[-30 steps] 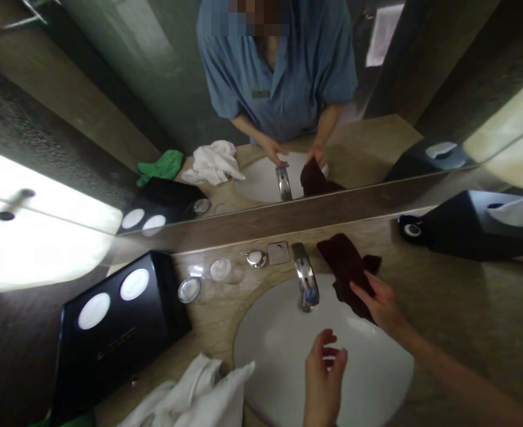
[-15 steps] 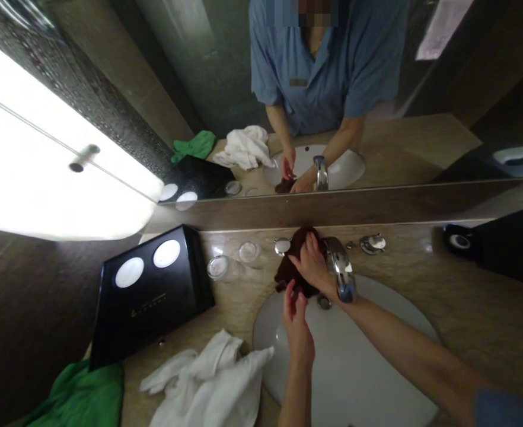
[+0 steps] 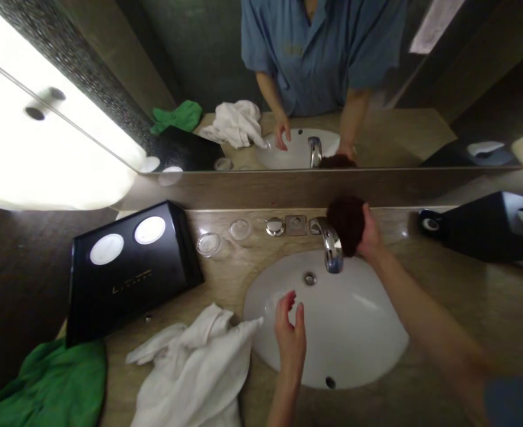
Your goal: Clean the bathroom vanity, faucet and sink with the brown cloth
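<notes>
Head view: right hand (image 3: 370,234) is gripping one maroon cloth (image 3: 345,225) just right of one tap (image 3: 331,246), at the tabletop (image 3: 226,279) back edge. It's sitting bunched, roundish; pointing/long axis unclear. Left hand (image 3: 292,332) is hovering over one sink (image 3: 354,350), thumb apart, fingers loosely curling. Two glasses (image 3: 209,244), one white cloth (image 3: 199,367), one green cloth (image 3: 52,385) are lying left.

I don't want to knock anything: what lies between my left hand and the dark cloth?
In the head view, part of the basin, then the faucet, between your left hand and the dark cloth.
</notes>
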`<state>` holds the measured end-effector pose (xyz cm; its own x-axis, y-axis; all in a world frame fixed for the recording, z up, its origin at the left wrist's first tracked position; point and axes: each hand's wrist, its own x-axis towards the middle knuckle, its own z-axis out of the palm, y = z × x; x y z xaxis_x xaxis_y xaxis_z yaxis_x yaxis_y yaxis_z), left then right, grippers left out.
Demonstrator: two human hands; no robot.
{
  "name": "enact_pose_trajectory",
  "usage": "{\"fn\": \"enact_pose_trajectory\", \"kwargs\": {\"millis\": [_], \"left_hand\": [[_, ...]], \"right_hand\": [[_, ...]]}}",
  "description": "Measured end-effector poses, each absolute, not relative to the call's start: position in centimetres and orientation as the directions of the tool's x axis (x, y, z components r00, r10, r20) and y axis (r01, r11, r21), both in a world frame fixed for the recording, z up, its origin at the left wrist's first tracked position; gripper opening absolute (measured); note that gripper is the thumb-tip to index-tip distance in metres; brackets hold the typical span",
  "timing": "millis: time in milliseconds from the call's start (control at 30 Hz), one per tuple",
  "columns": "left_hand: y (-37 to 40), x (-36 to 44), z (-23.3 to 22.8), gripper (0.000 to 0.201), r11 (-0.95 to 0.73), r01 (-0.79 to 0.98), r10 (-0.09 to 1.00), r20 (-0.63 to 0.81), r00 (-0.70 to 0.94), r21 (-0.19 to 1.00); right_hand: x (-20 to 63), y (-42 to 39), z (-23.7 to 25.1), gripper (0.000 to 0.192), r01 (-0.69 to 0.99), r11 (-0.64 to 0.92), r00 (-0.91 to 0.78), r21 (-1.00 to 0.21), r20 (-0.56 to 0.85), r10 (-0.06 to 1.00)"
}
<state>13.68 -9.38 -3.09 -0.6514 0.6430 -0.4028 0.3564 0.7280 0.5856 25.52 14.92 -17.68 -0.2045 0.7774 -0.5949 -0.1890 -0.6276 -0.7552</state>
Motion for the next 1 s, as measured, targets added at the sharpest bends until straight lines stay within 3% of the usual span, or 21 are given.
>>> {"fn": "enact_pose_trajectory", "kwargs": {"millis": [67,100,133,200,233,300,367,400,467,500,533,567,600,667,700,767,833,867,933,1000], "left_hand": [[-10.8,13.3,-0.4,0.023,0.534,0.678,0.833,-0.175,-0.525,0.505],[-11.2,12.8,1.4,0.026,0.432,0.783,0.893,-0.092,-0.440,0.447],[-11.6,11.9,3.2,0.030,0.355,0.855,0.928,-0.030,-0.372,0.378],[-12.6,9.4,6.8,0.033,0.283,0.938,0.953,0.050,-0.298,0.201],[-13.2,8.0,8.2,0.033,0.285,0.956,0.955,0.065,-0.290,0.072],[-15.0,5.2,10.0,0.045,0.328,0.923,0.943,0.007,-0.333,-0.199],[-17.1,3.0,10.1,0.059,0.348,0.857,0.908,-0.089,-0.408,-0.381],[-18.0,2.1,9.7,0.061,0.354,0.831,0.889,-0.123,-0.441,-0.429],[-19.4,0.9,8.5,0.059,0.358,0.807,0.878,-0.124,-0.462,-0.470],[-19.8,0.5,7.9,0.058,0.368,0.794,0.879,-0.098,-0.467,-0.484],[-20.0,0.3,7.3,0.056,0.388,0.776,0.877,-0.060,-0.477,-0.498],[-20.1,0.1,6.9,0.054,0.405,0.759,0.875,-0.024,-0.483,-0.510],[-20.1,0.0,6.6,0.052,0.417,0.745,0.874,0.004,-0.486,-0.521],[-19.9,-0.1,6.4,0.050,0.425,0.730,0.872,0.026,-0.489,-0.536],[-19.9,-0.1,6.3,0.050,0.417,0.733,0.876,0.023,-0.481,-0.537],[-19.9,-0.3,6.4,0.049,0.405,0.742,0.883,0.020,-0.468,-0.534],[-20.1,-0.4,6.5,0.049,0.405,0.744,0.886,0.026,-0.463,-0.532],[-20.2,-0.5,6.5,0.049,0.407,0.742,0.886,0.035,-0.462,-0.533],[-20.4,-0.6,6.4,0.051,0.415,0.736,0.885,0.051,-0.463,-0.535],[-20.5,-0.7,6.2,0.052,0.416,0.733,0.887,0.061,-0.458,-0.538]], "right_hand": [[25.2,17.3,-13.4,0.069,-0.038,-0.482,-0.491,-0.875,-0.403,0.772],[25.3,17.4,-11.3,0.055,0.027,-0.228,-0.600,-0.973,-0.198,0.775],[25.8,16.7,-9.6,0.042,0.029,0.065,-0.672,-0.997,0.029,0.740],[27.9,13.5,-8.5,0.028,-0.065,0.489,-0.735,-0.870,0.373,0.567],[29.6,11.4,-9.5,0.025,-0.100,0.571,-0.781,-0.815,0.420,0.463],[33.4,6.7,-13.8,0.023,0.000,0.664,-0.864,-0.747,0.335,0.377],[36.6,1.5,-18.9,0.048,0.349,0.624,-0.916,-0.699,-0.112,0.386],[37.5,-1.4,-20.5,0.051,0.461,0.560,-0.886,-0.689,-0.320,0.335],[36.4,-7.9,-21.0,0.053,0.605,0.391,-0.796,-0.694,-0.524,0.303],[34.2,-11.1,-20.0,0.049,0.630,0.284,-0.773,-0.723,-0.545,0.325],[31.0,-14.1,-18.6,0.046,0.544,0.165,-0.817,-0.823,-0.475,0.327],[27.1,-16.4,-17.1,0.043,0.346,0.057,-0.898,-0.937,-0.313,0.311],[22.8,-18.0,-16.0,0.040,0.157,-0.020,-0.920,-0.987,-0.154,0.360],[15.3,-18.1,-16.2,0.045,-0.076,0.161,-0.865,-0.984,0.145,0.480],[12.9,-16.9,-17.6,0.039,-0.016,0.298,-0.885,-0.954,0.152,0.440],[12.4,-12.6,-22.6,0.025,0.091,0.337,-0.901,-0.937,0.067,0.428],[17.4,-8.0,-28.3,0.020,0.152,0.355,-0.909,-0.923,0.010,0.417],[21.0,-6.3,-30.5,0.023,0.268,0.350,-0.861,-0.898,-0.059,0.505],[27.3,-4.6,-32.3,0.030,0.602,0.234,-0.553,-0.764,-0.187,0.812],[28.5,-5.2,-30.7,0.056,0.767,-0.064,-0.093,-0.638,-0.209,0.973]]}}
